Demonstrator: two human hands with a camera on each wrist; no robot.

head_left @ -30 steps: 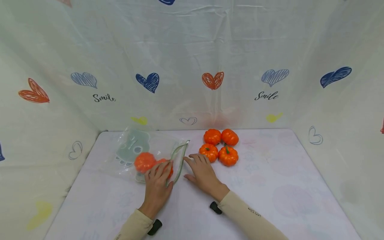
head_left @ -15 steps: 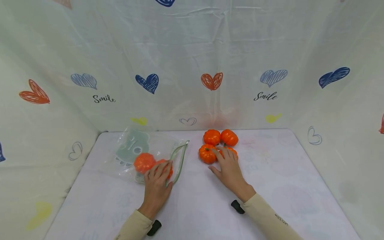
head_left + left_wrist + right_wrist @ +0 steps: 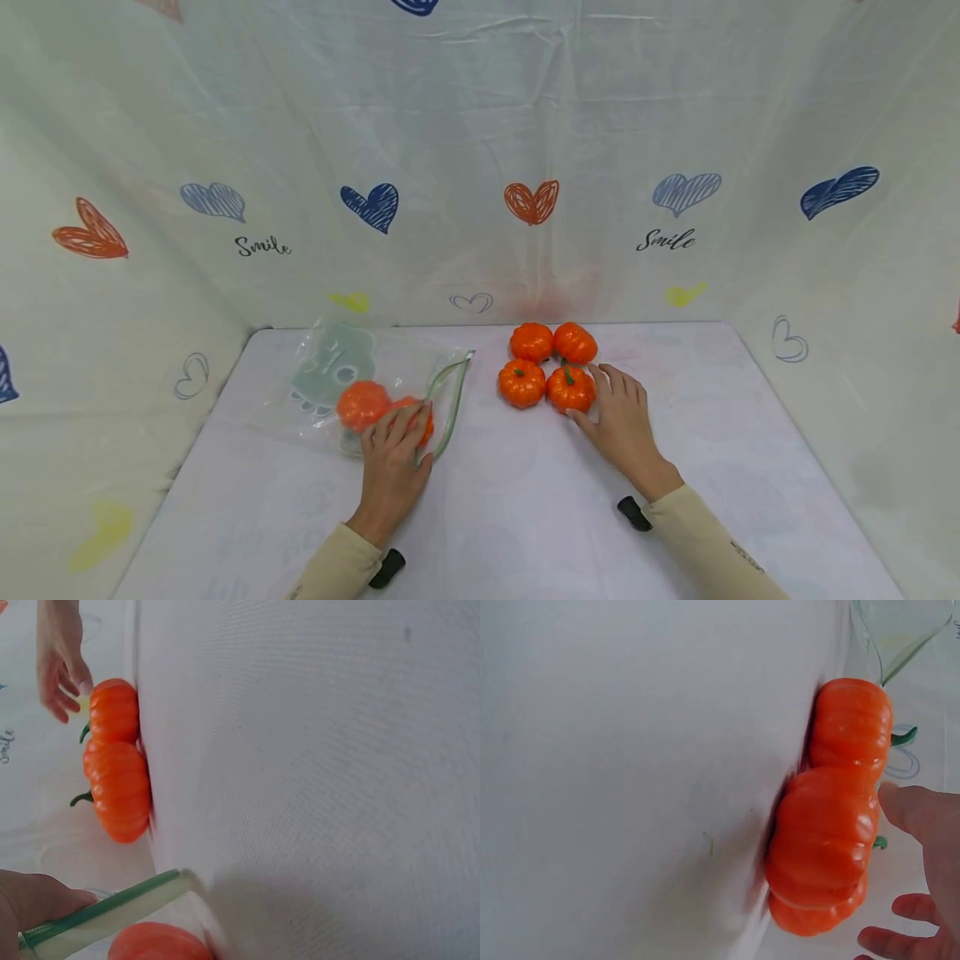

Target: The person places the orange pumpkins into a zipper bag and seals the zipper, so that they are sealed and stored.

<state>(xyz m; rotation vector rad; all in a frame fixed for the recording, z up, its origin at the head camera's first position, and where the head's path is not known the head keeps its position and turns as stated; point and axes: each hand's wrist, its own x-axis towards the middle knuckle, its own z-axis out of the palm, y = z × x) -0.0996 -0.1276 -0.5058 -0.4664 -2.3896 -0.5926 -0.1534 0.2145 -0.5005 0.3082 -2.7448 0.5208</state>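
Note:
A clear zip bag with a green monster print lies on the table's left half, its green-edged mouth facing right. Inside are two orange toy pumpkins, one plainly visible and the other partly under my left hand. That hand holds the raised lip of the bag, the thumb beside the green strip. My right hand is spread at the right side of the front-right pumpkin, fingers loosely bent and not gripping it. The front-left pumpkin sits beside that one.
Two more pumpkins, back-left and back-right, stand behind the front pair near the table's far edge. A white cloth covers the table. Curtains with printed hearts enclose the back and sides.
My right hand has moved right from beside the bag's mouth, passing over the front pumpkins to the right side of the front-right one. My left hand and the bag stay in place.

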